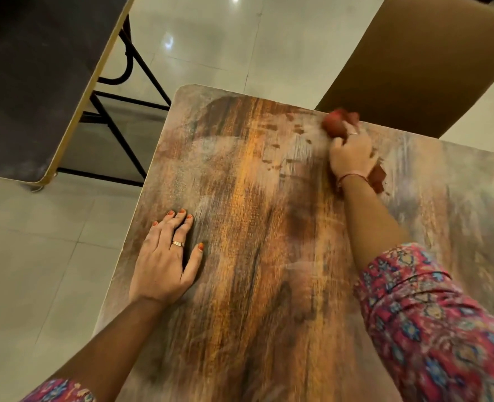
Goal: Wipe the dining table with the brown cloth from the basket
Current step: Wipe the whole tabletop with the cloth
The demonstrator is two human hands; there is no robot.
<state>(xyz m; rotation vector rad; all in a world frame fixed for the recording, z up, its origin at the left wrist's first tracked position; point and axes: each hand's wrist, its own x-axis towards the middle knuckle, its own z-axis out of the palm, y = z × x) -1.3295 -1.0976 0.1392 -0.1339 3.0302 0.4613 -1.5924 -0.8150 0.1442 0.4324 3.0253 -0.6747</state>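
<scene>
The dining table point(254, 256) has a streaked brown, orange and grey top that fills the middle of the view. My right hand point(351, 153) reaches to the table's far edge and grips the bunched brown cloth point(337, 123) against the surface. A corner of the cloth point(377, 178) sticks out beside my wrist. Near the table's left edge, my left hand point(167, 256) lies flat on the tabletop with its fingers straight and spread. The cloth and my right hand are blurred. No basket is in view.
A tan chair point(431, 62) stands against the far side of the table at the right. A dark table with a yellow edge and black metal legs point(31, 82) stands at the upper left. Glossy pale floor tiles point(31, 242) surround both tables.
</scene>
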